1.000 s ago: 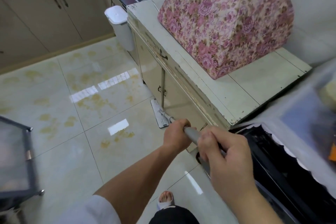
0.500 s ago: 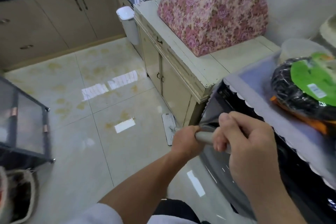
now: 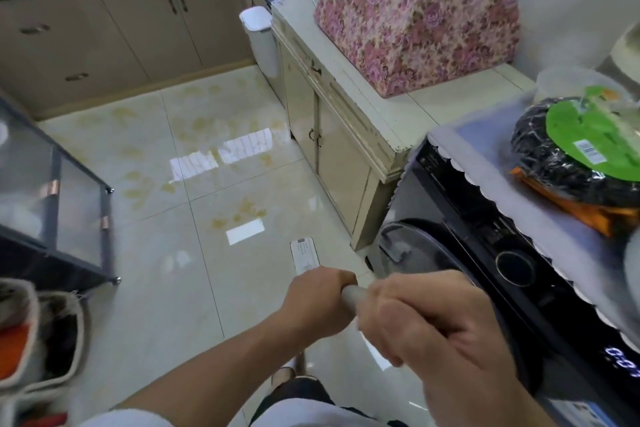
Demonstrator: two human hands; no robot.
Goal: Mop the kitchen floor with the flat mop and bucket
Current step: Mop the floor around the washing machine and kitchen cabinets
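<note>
Both hands on the mop handle, head flat on the tiles by the washing machine.

Nearest, the right hand [image 3: 429,326] wraps its curled fingers round the upper end of the grey handle [image 3: 349,295]; just beyond, the left hand [image 3: 320,302] closes round it lower down, probably one hand steering while the other drives. Past the knuckles the flat mop head [image 3: 304,252] lies on the floor [image 3: 166,288], near the washing machine [image 3: 485,253] on the right. Farther off, yellowish marks [image 3: 242,213] show on the tiles beside the cream cabinet [image 3: 343,163]. No bucket in view.
</note>
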